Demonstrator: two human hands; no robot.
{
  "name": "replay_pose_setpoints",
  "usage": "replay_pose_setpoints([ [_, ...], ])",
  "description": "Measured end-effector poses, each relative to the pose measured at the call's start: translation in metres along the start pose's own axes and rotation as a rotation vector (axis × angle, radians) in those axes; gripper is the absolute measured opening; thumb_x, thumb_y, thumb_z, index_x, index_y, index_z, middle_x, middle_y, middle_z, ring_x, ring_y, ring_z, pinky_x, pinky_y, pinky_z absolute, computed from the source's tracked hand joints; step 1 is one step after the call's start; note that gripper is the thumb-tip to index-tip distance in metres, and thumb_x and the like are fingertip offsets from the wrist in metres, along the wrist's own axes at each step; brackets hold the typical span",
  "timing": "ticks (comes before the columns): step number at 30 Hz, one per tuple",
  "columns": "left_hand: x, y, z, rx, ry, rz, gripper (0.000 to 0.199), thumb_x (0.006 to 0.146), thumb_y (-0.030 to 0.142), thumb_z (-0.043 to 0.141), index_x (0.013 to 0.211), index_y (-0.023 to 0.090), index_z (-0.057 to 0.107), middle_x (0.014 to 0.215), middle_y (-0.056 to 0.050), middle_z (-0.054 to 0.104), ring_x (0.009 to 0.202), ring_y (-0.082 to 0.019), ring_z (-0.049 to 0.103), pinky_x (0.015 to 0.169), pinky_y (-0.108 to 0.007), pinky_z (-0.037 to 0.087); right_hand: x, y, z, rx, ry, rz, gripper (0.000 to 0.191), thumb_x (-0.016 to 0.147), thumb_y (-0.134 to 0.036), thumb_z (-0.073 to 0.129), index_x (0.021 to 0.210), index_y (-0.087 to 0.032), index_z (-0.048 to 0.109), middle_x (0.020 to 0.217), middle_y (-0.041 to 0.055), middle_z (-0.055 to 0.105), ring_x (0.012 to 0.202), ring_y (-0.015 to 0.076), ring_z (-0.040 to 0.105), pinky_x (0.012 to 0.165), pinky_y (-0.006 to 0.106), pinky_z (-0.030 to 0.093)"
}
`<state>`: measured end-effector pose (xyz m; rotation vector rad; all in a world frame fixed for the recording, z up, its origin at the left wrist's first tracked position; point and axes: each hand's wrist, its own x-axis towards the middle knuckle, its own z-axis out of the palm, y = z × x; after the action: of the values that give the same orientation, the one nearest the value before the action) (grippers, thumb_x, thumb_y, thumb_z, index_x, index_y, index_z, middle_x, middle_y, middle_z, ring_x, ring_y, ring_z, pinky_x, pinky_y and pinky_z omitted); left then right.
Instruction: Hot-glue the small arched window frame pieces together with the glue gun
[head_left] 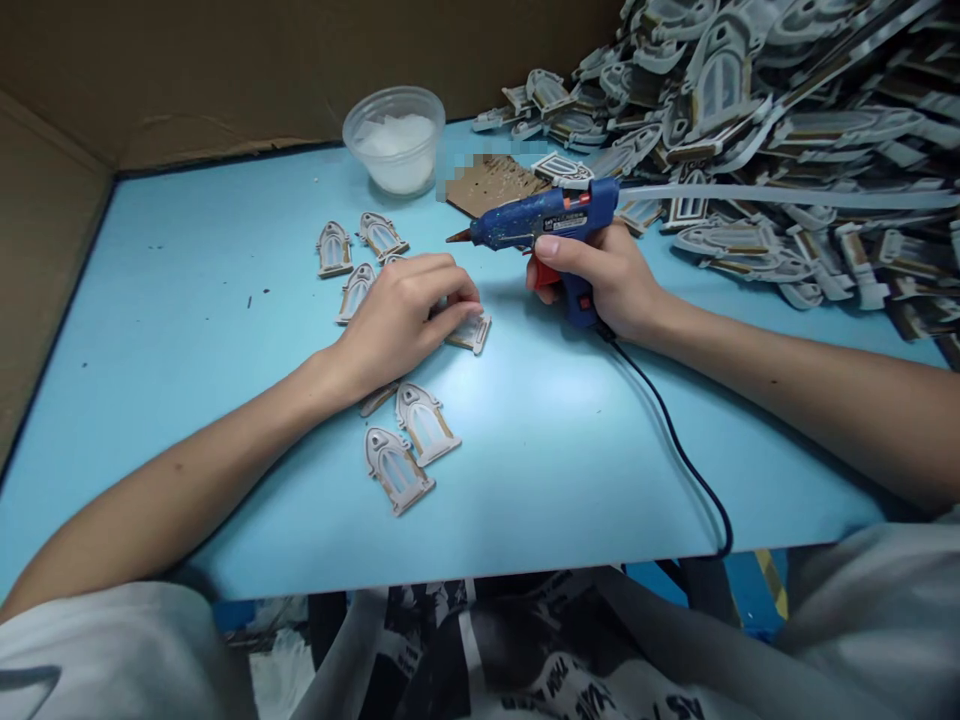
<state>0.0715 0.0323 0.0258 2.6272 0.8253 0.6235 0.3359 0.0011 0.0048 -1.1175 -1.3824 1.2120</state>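
Observation:
My right hand (611,275) is wrapped round the handle of a blue hot glue gun (517,222), its brown nozzle pointing left above the table. A clear glue stick (750,194) runs out of the gun's back. My left hand (412,320) has its thumb and fingers closed on a small arched window piece (471,334), whose upper part they hide. Several similar grey-white window pieces (427,422) lie around that hand, some nearer my body and some beyond it. One or more are partly covered by the hand and wrist.
A clear plastic tub (395,140) with white contents stands at the back beside a brown board (491,185). A large heap of window pieces (720,90) fills the back right. Cardboard walls (225,70) bound the blue table (187,290). The gun's black cord (675,435) crosses the front edge.

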Motion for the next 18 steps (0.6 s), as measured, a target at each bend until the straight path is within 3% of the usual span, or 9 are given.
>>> replay_pose_setpoints([
  [3, 0.000, -0.008, -0.014, 0.033, 0.162, -0.030, 0.025, 0.112, 0.041, 0.067, 0.099, 0.025, 0.080, 0.091, -0.002, 0.077, 0.080, -0.015, 0.063, 0.078, -0.036, 0.050, 0.000, 0.000, 0.000, 0.021, 0.014, 0.002, 0.059, 0.086, -0.077, 0.088, 0.075, -0.022, 0.068, 0.076, 0.0066, 0.067, 0.064, 0.0174, 0.060, 0.059, 0.035, 0.050],
  [6, 0.003, -0.027, -0.031, -0.006, 0.266, -0.189, 0.041, 0.106, 0.063, 0.076, 0.096, 0.023, 0.078, 0.086, 0.003, 0.076, 0.073, -0.007, 0.055, 0.069, -0.033, 0.044, 0.001, 0.000, -0.001, 0.030, 0.020, 0.004, 0.060, 0.085, -0.078, 0.088, 0.073, -0.022, 0.068, 0.077, 0.0075, 0.069, 0.064, 0.0182, 0.059, 0.058, 0.036, 0.051],
  [9, 0.006, -0.061, -0.048, -0.229, 0.223, -0.376, 0.065, 0.085, 0.081, 0.090, 0.087, 0.019, 0.072, 0.069, 0.005, 0.067, 0.067, -0.005, 0.052, 0.059, -0.030, 0.038, 0.002, -0.001, -0.001, 0.024, 0.024, 0.005, 0.060, 0.085, -0.078, 0.087, 0.072, -0.023, 0.068, 0.077, 0.0076, 0.069, 0.065, 0.0186, 0.059, 0.059, 0.036, 0.052],
  [11, 0.010, -0.084, -0.058, -0.413, -0.008, -0.470, 0.060, 0.084, 0.074, 0.096, 0.088, 0.019, 0.073, 0.057, 0.005, 0.059, 0.065, -0.006, 0.051, 0.061, -0.029, 0.039, 0.002, -0.001, -0.001, 0.025, 0.023, -0.005, 0.062, 0.085, -0.081, 0.087, 0.072, -0.023, 0.068, 0.076, 0.0073, 0.068, 0.065, 0.0185, 0.059, 0.060, 0.036, 0.053],
  [13, 0.015, -0.100, -0.065, -0.502, -0.095, -0.522, 0.056, 0.086, 0.067, 0.098, 0.092, 0.017, 0.075, 0.062, 0.002, 0.065, 0.064, -0.006, 0.052, 0.062, -0.028, 0.043, 0.003, 0.000, -0.001, 0.033, 0.016, -0.029, 0.065, 0.084, -0.084, 0.086, 0.072, -0.023, 0.069, 0.075, 0.0067, 0.068, 0.064, 0.0184, 0.058, 0.060, 0.036, 0.053],
  [15, 0.020, -0.102, -0.069, -0.560, -0.142, -0.511, 0.053, 0.085, 0.063, 0.101, 0.096, 0.017, 0.077, 0.072, -0.002, 0.074, 0.063, -0.006, 0.053, 0.058, -0.028, 0.044, 0.003, 0.002, 0.000, 0.042, 0.003, -0.050, 0.067, 0.084, -0.086, 0.086, 0.071, -0.022, 0.069, 0.073, 0.0061, 0.067, 0.063, 0.0179, 0.058, 0.060, 0.035, 0.052],
  [18, 0.020, -0.081, -0.064, -0.538, -0.145, -0.402, 0.047, 0.090, 0.062, 0.096, 0.108, 0.021, 0.083, 0.077, -0.003, 0.079, 0.063, -0.008, 0.056, 0.056, -0.028, 0.043, 0.004, 0.004, 0.000, 0.046, 0.009, -0.056, 0.066, 0.084, -0.083, 0.086, 0.068, -0.022, 0.069, 0.068, 0.0053, 0.065, 0.060, 0.0168, 0.055, 0.058, 0.034, 0.048],
])
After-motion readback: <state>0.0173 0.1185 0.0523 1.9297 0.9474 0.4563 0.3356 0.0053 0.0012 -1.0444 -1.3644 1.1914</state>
